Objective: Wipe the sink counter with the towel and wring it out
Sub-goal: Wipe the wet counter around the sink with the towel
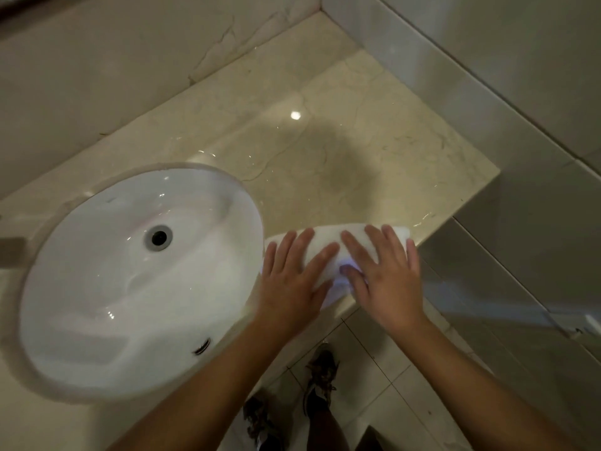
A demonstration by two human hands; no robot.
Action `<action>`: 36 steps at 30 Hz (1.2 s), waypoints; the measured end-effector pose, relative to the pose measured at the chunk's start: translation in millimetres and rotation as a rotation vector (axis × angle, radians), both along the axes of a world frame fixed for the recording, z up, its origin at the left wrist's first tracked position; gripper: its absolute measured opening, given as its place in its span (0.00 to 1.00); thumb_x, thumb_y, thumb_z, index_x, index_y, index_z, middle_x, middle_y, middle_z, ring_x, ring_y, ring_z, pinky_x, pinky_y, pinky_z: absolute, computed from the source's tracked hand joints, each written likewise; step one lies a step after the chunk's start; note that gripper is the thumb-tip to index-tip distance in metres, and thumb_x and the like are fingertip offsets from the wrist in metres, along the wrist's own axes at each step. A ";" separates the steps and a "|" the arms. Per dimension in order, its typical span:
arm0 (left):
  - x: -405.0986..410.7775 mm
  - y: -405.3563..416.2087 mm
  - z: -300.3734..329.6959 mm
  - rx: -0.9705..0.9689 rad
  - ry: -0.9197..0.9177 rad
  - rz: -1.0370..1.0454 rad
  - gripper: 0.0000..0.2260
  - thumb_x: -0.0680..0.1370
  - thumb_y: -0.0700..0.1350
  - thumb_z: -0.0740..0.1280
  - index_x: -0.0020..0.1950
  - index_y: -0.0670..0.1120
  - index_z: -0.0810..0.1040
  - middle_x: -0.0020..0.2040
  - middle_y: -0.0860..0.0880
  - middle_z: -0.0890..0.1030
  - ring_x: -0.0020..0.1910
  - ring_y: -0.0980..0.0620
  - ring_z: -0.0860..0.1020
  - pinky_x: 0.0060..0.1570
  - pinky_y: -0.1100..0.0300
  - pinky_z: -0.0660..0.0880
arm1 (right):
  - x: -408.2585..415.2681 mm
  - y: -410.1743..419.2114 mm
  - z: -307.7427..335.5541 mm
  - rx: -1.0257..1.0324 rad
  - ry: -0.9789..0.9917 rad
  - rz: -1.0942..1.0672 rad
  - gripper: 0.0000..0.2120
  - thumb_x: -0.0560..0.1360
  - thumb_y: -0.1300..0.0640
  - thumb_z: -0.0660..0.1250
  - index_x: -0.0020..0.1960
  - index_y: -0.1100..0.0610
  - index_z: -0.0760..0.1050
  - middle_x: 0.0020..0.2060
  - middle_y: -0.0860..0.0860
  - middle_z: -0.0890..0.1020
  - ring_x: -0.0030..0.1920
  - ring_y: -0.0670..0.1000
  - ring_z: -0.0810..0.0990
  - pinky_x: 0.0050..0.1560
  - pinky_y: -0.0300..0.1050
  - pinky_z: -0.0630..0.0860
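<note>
Left hand [294,281], right hand [385,275] flat, fingers spread, pressing folded white towel [328,237] at counter [325,151] edge.

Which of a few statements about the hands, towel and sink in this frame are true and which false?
1. Both hands lie flat on the folded white towel. True: left hand and right hand press it with straight fingers.
2. The towel lies inside the oval white ceramic sink. False: it lies on the beige marble counter, right of the basin, at the front edge.
3. The sink's drain is open and dark. True.
4. The towel is being wrung out. False: it lies flat under both palms, not twisted.
5. A soap bottle stands on the counter. False: none shows there.
</note>
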State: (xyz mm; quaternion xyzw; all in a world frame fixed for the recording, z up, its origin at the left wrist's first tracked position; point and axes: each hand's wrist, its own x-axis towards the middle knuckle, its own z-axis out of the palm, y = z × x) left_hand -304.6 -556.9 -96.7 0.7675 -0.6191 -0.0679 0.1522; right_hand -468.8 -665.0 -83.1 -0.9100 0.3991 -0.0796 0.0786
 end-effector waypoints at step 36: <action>-18.9 -57.6 -3.1 0.000 0.004 -0.095 0.26 0.80 0.66 0.55 0.75 0.56 0.67 0.75 0.43 0.68 0.74 0.41 0.64 0.71 0.41 0.61 | -36.6 -65.6 4.0 -0.074 0.003 0.091 0.25 0.79 0.38 0.56 0.73 0.46 0.71 0.61 0.57 0.79 0.63 0.59 0.75 0.66 0.65 0.62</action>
